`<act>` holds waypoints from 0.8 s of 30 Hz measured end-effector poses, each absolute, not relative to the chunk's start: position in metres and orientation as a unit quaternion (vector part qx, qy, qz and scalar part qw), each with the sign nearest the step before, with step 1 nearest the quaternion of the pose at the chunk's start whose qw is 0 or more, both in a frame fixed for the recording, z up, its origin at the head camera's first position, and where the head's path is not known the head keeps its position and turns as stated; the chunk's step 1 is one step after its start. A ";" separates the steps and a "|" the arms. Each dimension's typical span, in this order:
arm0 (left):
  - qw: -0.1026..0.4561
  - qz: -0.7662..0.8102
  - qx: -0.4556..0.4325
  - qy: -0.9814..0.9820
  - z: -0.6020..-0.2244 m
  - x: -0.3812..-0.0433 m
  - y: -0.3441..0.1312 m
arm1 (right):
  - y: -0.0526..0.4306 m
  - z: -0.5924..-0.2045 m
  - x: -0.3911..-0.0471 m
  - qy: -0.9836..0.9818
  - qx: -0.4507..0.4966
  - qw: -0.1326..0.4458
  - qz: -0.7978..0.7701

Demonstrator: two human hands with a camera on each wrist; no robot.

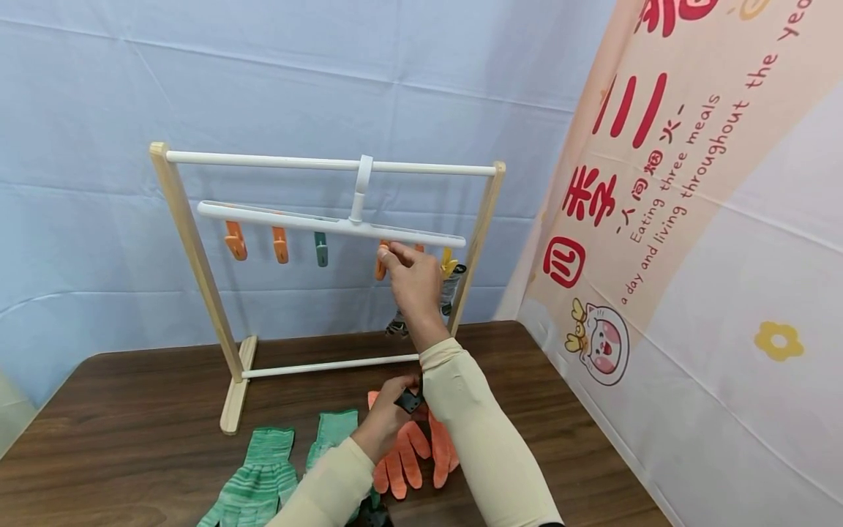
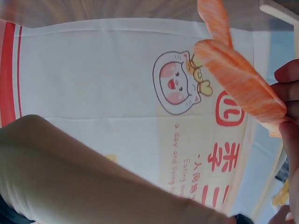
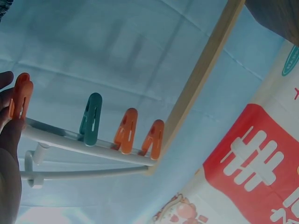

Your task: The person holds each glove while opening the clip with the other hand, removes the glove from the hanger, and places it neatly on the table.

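Observation:
My right hand (image 1: pixel 416 285) is raised to the white hanger (image 1: pixel 283 218) and pinches an orange clothespin (image 1: pixel 381 265) hanging under its bar. In the right wrist view, the thumb and fingers hold that orange clothespin (image 3: pixel 21 97) at the left edge. Lower down, my left hand (image 1: pixel 387 419) grips an orange knit glove (image 1: pixel 402 457) by its cuff end. The left wrist view shows this glove (image 2: pixel 243 84) dangling from the pinched fingers, its own fingers pointing away. More orange glove fabric (image 1: pixel 443 450) shows beside the right forearm, which partly hides it.
A wooden rack with a white top rod (image 1: pixel 263 159) carries the hanger. Two orange clothespins and a green clothespin (image 1: pixel 321 249) hang to the left. At the right end, a yellow clothespin (image 1: pixel 448 262) is by a grey-black knit item (image 1: pixel 451 289). Green gloves (image 1: pixel 260 476) lie on the table.

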State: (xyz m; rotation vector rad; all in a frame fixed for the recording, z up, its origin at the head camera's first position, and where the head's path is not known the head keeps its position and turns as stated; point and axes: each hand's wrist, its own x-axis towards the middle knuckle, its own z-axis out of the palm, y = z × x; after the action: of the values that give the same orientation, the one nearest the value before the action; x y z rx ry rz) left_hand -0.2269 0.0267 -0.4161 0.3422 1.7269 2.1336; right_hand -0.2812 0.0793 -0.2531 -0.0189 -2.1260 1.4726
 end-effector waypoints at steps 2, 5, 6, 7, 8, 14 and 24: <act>0.193 0.753 0.119 0.618 -0.420 -0.227 0.028 | 0.079 -0.253 -0.281 -0.791 -0.007 0.278 0.545; 0.202 0.748 0.116 0.622 -0.425 -0.228 0.030 | 0.080 -0.253 -0.281 -0.790 -0.006 0.278 0.546; 0.202 0.746 0.121 0.623 -0.427 -0.228 0.031 | 0.080 -0.253 -0.281 -0.790 -0.006 0.276 0.548; 0.199 0.746 0.125 0.623 -0.428 -0.229 0.031 | 0.079 -0.253 -0.281 -0.789 -0.005 0.274 0.550; 0.198 0.747 0.128 0.622 -0.430 -0.230 0.032 | 0.079 -0.253 -0.281 -0.789 -0.005 0.272 0.551; 0.145 0.711 0.158 0.670 -0.437 -0.239 0.032 | 0.078 -0.253 -0.281 -0.788 -0.007 0.272 0.552; 0.017 0.494 0.162 0.854 -0.437 -0.243 0.028 | 0.078 -0.254 -0.280 -0.796 0.001 0.258 0.548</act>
State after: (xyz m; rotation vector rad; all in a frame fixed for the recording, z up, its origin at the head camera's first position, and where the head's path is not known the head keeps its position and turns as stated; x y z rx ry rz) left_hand -0.2431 0.0278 -0.4373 0.5029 2.6545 1.5361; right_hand -0.2801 0.0776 -0.2541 0.0030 -2.1576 1.4866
